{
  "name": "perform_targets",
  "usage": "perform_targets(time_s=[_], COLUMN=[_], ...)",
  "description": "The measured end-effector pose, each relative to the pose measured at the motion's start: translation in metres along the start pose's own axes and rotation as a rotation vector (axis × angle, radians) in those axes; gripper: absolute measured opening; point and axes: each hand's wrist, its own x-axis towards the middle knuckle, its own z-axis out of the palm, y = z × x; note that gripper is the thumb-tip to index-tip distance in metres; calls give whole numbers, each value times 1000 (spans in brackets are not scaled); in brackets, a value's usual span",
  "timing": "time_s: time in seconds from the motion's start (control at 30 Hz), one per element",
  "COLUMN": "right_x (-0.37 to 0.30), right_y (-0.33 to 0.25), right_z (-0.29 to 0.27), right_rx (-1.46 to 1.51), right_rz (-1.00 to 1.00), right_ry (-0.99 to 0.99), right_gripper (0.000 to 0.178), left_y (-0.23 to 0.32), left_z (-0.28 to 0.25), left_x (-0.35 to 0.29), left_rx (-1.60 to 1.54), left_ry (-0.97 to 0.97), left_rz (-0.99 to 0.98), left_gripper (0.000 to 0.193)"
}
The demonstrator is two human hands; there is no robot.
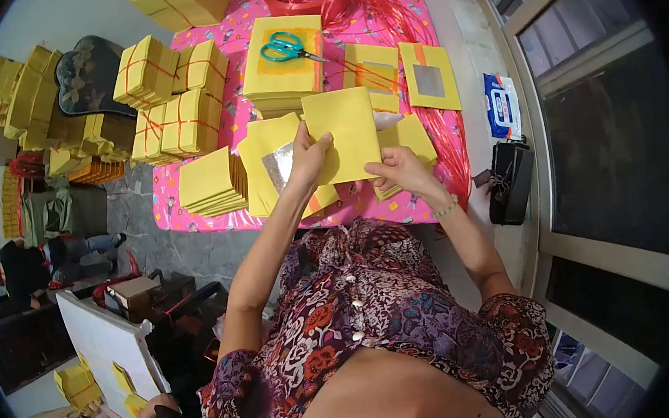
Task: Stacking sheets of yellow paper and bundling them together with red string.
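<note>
Between my two hands is a yellow paper sheet [343,118], held up over the pink patterned table. My left hand [309,160] pinches its left edge with thumb and fingers. At its lower right corner my right hand [402,171] has the paper between thumb and fingers. Under the left hand lies a yellow sheet with a silver square [277,166], partly covered by my hand and wrist. A fanned stack of yellow paper [208,184] sits to the left. More yellow paper [410,142] lies behind my right hand, partly hidden.
Teal-handled scissors [286,48] rest on a tall yellow paper stack [282,87]. Red-tied bundles [179,127] stand at the left. Red plastic strands [389,4] trail down the table's right side. A wipes pack [502,107] and black bag [510,183] lie by the window. Another person's hand [159,407] shows lower left.
</note>
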Motion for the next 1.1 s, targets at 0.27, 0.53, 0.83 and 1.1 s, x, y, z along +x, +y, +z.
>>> perform_targets(time_s=[0.27, 0.53, 0.83, 1.1], right_x=[-12, -17, -16, -6], right_y=[18, 52, 93, 119], right_z=[-26, -37, -37, -38], right_rx=[125, 289, 365, 309], right_rz=[-76, -87, 92, 157], right_ry=[240, 484, 642, 680], right_gripper=[26, 24, 31, 33], left_y=[-12, -34, -77, -107], left_z=[16, 28, 52, 41], left_x=[5, 60, 98, 90], left_rx=[273, 586, 1075, 1175], left_ry=[-287, -506, -523, -453], left_rz=[9, -119, 4, 7], left_gripper=[42, 38, 49, 51])
